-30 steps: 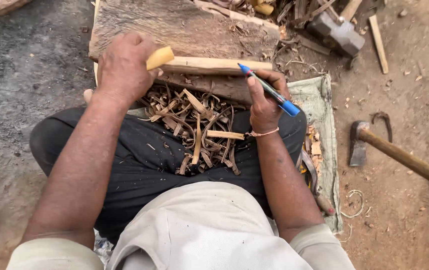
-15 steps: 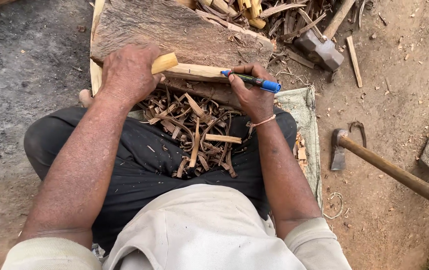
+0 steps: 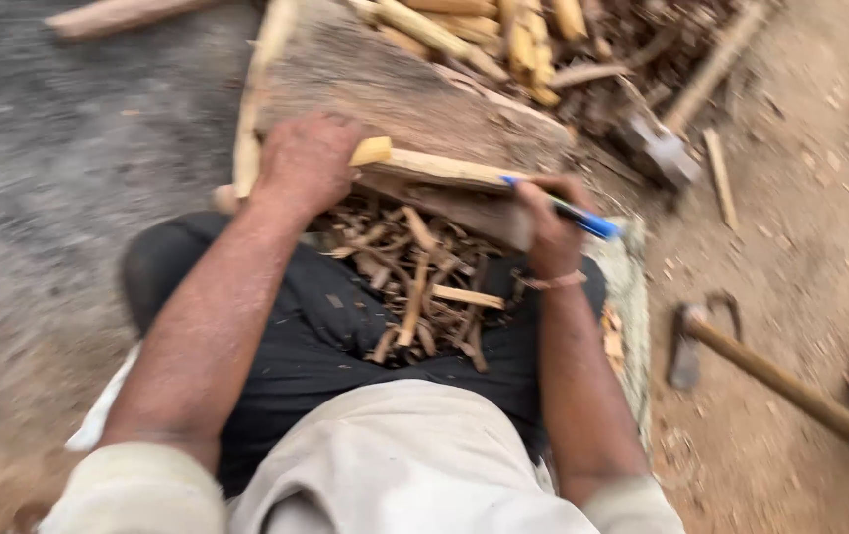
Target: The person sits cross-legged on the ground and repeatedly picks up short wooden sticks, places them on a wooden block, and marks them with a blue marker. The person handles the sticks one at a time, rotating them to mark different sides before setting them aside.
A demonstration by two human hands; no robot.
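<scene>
My left hand (image 3: 308, 163) presses on the near end of a pale carved wooden stick (image 3: 439, 168) that lies across a big grey wooden block (image 3: 395, 94). My right hand (image 3: 553, 222) grips a blue pen (image 3: 568, 210) with its tip touching the stick's right part. Wood shavings (image 3: 419, 282) are piled in my lap on dark cloth, below the stick. The picture is blurred by head motion.
A claw hammer (image 3: 701, 331) with a long wooden handle lies on the dirt at right. A metal hatchet head (image 3: 657, 148) rests beyond the block, near a pile of pale cut sticks (image 3: 484, 30). A long pale stick (image 3: 256, 99) leans along the block's left edge.
My right hand lowered the pen onto the stick and slid it rightward along it. The left hand stays on the stick's end. The view shifted and blurred.
</scene>
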